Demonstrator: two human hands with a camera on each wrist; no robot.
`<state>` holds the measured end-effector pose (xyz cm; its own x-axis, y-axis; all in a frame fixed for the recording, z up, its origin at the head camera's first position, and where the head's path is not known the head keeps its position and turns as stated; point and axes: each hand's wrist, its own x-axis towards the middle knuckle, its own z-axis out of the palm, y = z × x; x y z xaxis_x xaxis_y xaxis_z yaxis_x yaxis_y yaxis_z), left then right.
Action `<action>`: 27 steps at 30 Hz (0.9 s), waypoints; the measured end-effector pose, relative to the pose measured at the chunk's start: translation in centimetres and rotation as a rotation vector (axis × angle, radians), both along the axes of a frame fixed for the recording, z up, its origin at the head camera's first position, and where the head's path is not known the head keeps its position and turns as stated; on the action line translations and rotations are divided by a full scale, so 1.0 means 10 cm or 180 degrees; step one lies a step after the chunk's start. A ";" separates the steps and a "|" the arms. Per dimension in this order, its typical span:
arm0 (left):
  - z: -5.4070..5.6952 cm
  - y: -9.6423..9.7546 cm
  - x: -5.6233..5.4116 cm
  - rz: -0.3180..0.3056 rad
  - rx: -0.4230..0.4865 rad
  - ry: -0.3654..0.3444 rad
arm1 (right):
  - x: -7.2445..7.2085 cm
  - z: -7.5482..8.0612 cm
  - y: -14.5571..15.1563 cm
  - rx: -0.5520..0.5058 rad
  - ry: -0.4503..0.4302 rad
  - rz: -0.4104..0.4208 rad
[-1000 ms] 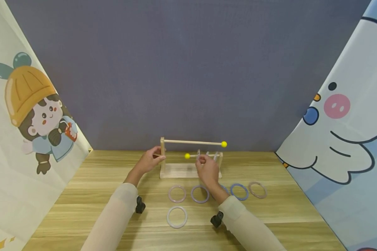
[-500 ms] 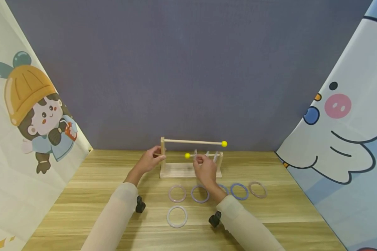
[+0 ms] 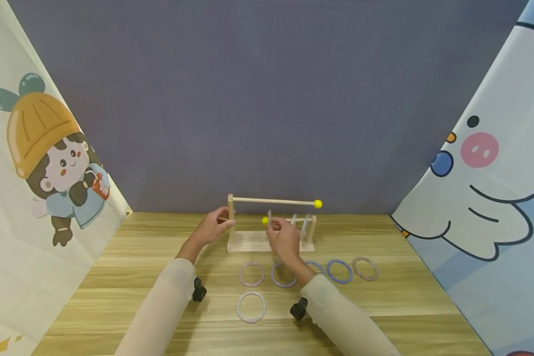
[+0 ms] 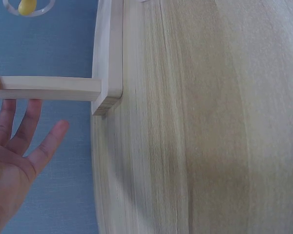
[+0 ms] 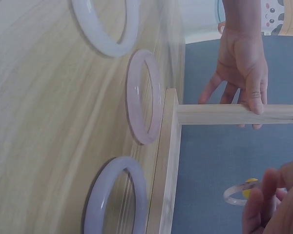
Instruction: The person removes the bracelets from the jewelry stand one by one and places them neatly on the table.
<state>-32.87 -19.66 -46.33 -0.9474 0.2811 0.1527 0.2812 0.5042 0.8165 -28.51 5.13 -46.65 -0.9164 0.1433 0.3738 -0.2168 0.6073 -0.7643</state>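
Note:
My left hand (image 3: 210, 229) grips the left post (image 3: 231, 210) of a wooden bangle stand, thumb in front and fingers behind. Between the thumb and fingers of my right hand (image 3: 286, 242) is a clear, pale bangle (image 5: 229, 195). It hangs at the yellow ball (image 3: 265, 220) on the free end of the lower rod; in the left wrist view the bangle (image 4: 43, 10) circles that ball. Further right on this rod hang two pale bangles (image 3: 305, 225). The upper rod (image 3: 273, 201) carries no bangle and ends in another yellow ball (image 3: 318, 203).
On the wood-grain table (image 3: 151, 296) before the stand lie a pink bangle (image 3: 251, 286), a lilac bangle (image 3: 284, 286), a partly hidden light blue one, a blue bangle (image 3: 339, 272) and a brownish-pink bangle (image 3: 365, 269). A white bangle (image 3: 251, 320) lies nearer. A grey backdrop (image 3: 267, 109) rises behind.
My right hand has slid leftward along the lower rod with the pinched bangle, bringing it to the yellow ball. The left hand stays on the post.

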 end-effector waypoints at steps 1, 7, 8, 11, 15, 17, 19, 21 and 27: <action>0.00 0.00 0.00 -0.0001 0.0004 -0.0003 | 0.00 0.00 -0.01 0.0002 -0.0002 0.0011; 0.00 0.00 -0.01 -0.0011 0.0007 0.0001 | -0.01 0.01 -0.09 0.0010 -0.0074 0.0104; 0.00 0.00 -0.02 -0.0016 0.0015 0.0003 | 0.00 0.02 -0.11 0.0003 -0.0081 0.0117; 0.00 0.01 -0.01 -0.0030 0.0044 0.0006 | 0.02 0.03 -0.15 -0.0006 -0.0097 0.0157; 0.00 0.02 0.00 -0.0031 0.0049 0.0014 | 0.03 0.04 -0.18 -0.0001 -0.0085 0.0205; 0.00 0.02 0.00 -0.0025 0.0034 0.0013 | 0.03 0.04 -0.19 0.0006 -0.0077 0.0212; 0.00 0.02 0.00 -0.0018 0.0030 0.0018 | 0.04 0.05 -0.19 0.0018 -0.0054 0.0210; 0.00 0.02 0.00 -0.0021 0.0040 0.0024 | 0.05 0.06 -0.19 0.0026 -0.0022 0.0229; 0.00 0.01 0.01 0.0013 0.0040 0.0032 | 0.09 0.07 -0.19 0.0003 0.0025 0.0368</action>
<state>-32.73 -19.52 -46.31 -0.9470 0.2753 0.1656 0.2873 0.4952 0.8199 -27.58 3.24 -45.92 -0.9238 0.0365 0.3811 -0.2914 0.5787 -0.7617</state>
